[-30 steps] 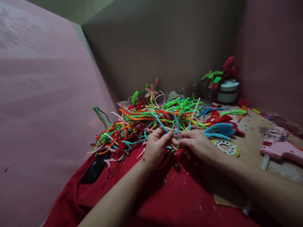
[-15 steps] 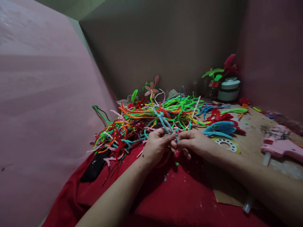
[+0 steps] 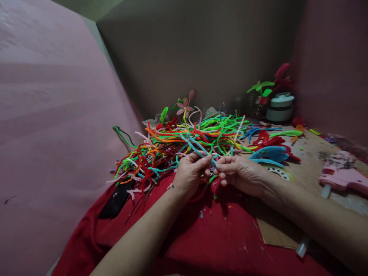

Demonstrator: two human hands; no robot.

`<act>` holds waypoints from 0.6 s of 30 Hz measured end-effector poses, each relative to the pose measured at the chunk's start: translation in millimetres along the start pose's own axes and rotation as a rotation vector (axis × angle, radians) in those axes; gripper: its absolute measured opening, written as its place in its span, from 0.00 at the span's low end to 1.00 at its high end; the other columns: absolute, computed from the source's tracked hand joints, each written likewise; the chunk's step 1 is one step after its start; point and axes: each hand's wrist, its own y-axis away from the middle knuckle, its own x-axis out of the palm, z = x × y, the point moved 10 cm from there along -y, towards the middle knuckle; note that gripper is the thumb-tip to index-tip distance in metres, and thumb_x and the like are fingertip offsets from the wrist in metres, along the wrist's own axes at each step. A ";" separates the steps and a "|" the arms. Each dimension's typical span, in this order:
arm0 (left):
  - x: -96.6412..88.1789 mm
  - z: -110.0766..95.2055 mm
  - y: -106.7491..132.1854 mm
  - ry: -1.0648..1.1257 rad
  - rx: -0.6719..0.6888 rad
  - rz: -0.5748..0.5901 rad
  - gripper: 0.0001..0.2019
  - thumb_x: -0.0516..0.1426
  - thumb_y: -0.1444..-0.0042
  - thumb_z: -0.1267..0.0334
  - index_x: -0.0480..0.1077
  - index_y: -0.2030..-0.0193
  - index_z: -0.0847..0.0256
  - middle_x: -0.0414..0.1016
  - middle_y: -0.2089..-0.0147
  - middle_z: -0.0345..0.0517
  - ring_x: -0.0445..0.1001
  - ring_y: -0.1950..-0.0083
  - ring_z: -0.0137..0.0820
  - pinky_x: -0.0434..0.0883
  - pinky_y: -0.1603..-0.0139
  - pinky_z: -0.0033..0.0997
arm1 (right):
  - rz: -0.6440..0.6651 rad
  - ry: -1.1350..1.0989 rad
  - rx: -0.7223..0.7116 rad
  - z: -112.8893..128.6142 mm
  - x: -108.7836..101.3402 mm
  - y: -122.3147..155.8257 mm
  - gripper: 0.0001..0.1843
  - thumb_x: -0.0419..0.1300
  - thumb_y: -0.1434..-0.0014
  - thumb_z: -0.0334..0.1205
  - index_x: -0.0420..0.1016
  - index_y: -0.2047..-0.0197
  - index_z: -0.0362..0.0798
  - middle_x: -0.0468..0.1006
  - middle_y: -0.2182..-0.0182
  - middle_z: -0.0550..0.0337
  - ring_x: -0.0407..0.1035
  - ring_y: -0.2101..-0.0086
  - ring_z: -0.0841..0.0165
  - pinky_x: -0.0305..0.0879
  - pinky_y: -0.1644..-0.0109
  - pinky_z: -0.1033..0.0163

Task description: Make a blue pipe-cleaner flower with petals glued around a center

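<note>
With thumb and forefinger, my left hand and right hand pinch a fuzzy light-blue stem, mid-frame.
Its lower part runs between my nearly meeting fingertips; two slim, bendy strands slant toward the upper left, before a tangled, fluffy multicoloured heap above creased red cloth.

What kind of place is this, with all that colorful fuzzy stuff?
Probably a craft corner: there's a light-blue fuzzy piece held in someone's fingers, a big pile of colorful fuzzy stems, and what looks like a pink glue gun.
</note>
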 end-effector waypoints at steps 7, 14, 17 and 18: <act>2.3 -15.4 5.6 -0.053 0.103 -0.033 0.08 0.60 0.51 0.62 0.66 0.68 0.64 0.65 0.82 0.34 0.63 0.83 0.20 0.60 0.82 0.19 | -0.050 -0.024 -0.037 4.6 -2.4 2.3 0.09 0.67 0.61 0.26 0.71 0.75 0.42 0.75 0.81 0.62 0.65 0.83 0.76 0.65 0.79 0.69; 1.3 -19.6 7.0 -0.079 0.155 -0.026 0.06 0.59 0.50 0.64 0.66 0.68 0.64 0.65 0.80 0.35 0.62 0.83 0.19 0.60 0.83 0.19 | -0.102 0.071 -0.050 7.8 -3.9 6.9 0.12 0.66 0.61 0.25 0.70 0.72 0.44 0.72 0.83 0.65 0.64 0.85 0.76 0.63 0.83 0.70; 0.5 -17.0 6.2 -0.061 0.129 -0.013 0.06 0.59 0.50 0.64 0.66 0.67 0.63 0.66 0.79 0.35 0.62 0.83 0.19 0.59 0.83 0.19 | -0.083 0.112 -0.040 9.2 -2.4 6.7 0.12 0.66 0.60 0.26 0.70 0.69 0.43 0.72 0.82 0.65 0.63 0.86 0.77 0.62 0.84 0.71; 0.6 -15.5 5.9 -0.064 0.112 -0.004 0.06 0.59 0.50 0.64 0.66 0.67 0.63 0.66 0.79 0.35 0.62 0.83 0.19 0.59 0.83 0.19 | -0.063 0.130 -0.027 8.5 -1.0 6.4 0.11 0.66 0.58 0.28 0.71 0.69 0.43 0.73 0.81 0.64 0.63 0.85 0.77 0.62 0.83 0.71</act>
